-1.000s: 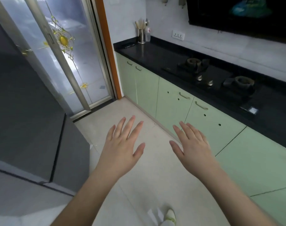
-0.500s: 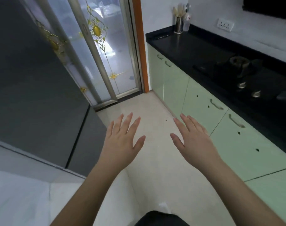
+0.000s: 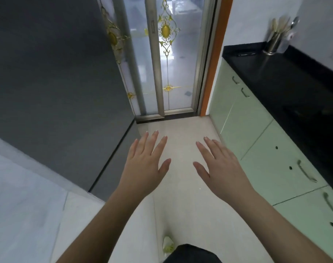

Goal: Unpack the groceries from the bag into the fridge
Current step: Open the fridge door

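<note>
A tall dark grey fridge [image 3: 53, 88] fills the left side, its doors closed, with a seam running down near its lower right. My left hand [image 3: 144, 166] is held out flat over the floor, palm down, fingers spread, just right of the fridge's lower corner. My right hand [image 3: 220, 168] is beside it, also flat and spread, holding nothing. No grocery bag or groceries are in view.
A frosted glass sliding door [image 3: 167, 59] with gold ornaments stands ahead, beside an orange frame [image 3: 213, 69]. Pale green cabinets [image 3: 271, 160] under a black countertop [image 3: 287, 80] run along the right, with a metal utensil holder [image 3: 274, 42] at the far end. Pale floor tiles [image 3: 182, 205] lie below.
The view has swung left: the stove has left the frame and the fridge and glass door now fill more of it. Both hands stay open and spread in front.
</note>
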Motion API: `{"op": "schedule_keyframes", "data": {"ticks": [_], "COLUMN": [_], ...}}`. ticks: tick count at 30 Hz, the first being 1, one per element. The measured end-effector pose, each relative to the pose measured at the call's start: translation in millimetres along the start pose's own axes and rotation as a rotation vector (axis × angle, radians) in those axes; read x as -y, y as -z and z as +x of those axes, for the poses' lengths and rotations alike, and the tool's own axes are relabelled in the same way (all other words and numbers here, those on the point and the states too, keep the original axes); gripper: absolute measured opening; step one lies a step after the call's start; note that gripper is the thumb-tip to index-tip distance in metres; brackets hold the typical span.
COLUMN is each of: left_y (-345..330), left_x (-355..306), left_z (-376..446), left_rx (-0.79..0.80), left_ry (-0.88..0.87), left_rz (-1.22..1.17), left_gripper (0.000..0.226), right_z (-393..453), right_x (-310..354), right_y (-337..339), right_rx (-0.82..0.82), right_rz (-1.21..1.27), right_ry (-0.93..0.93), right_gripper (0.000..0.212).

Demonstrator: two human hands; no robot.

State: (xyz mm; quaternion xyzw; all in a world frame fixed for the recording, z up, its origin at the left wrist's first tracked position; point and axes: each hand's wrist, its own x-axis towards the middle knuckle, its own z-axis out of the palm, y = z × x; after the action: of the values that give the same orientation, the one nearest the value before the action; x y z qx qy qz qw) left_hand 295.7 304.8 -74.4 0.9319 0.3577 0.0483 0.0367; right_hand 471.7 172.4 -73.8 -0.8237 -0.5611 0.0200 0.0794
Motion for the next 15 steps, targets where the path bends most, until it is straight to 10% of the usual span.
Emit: {"op": "schedule_keyframes", "data": {"ticks": [15], "left_y": [4.6], "left_x": [92.4], "left_z": [68.1], "left_rx": [-0.024], "left_ry": [0.214], "left_rz": [0.014], "left_gripper": [0.068], "right_z": [157.8], "right_x": [46.9], "right_y": [-24.7], "right_rx": [0.013], "right_rz": [0.029], "right_ry": [0.24], "right_gripper": [0.06]}}
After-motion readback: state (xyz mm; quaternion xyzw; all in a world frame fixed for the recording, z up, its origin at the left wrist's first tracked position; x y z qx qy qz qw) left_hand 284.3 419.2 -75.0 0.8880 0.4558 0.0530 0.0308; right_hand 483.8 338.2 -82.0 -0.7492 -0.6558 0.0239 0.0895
